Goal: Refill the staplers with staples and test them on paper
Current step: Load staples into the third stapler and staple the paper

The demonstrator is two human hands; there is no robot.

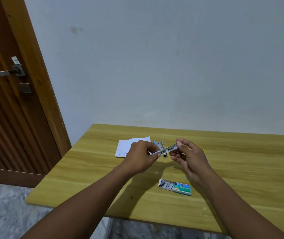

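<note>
Above the middle of the wooden table (pixel 89 178), both hands hold a small stapler (pixel 168 150) swung open, its metal magazine showing. My left hand (pixel 141 155) pinches its left end. My right hand (pixel 189 156) grips the right end with the fingertips. A blue stapler (pixel 159 144) lies open on the table just behind them. White paper (pixel 125 147) lies further left, partly hidden by my left hand. A green and white staple box (pixel 176 187), slid open with staple strips showing, rests on the table nearer to me.
A few loose staple bits (pixel 175 168) lie on the table under my right hand. Something yellow (pixel 203 150) peeks out behind my right hand. A wooden door (pixel 8 100) with a metal handle stands at the left. A plain wall runs behind the table.
</note>
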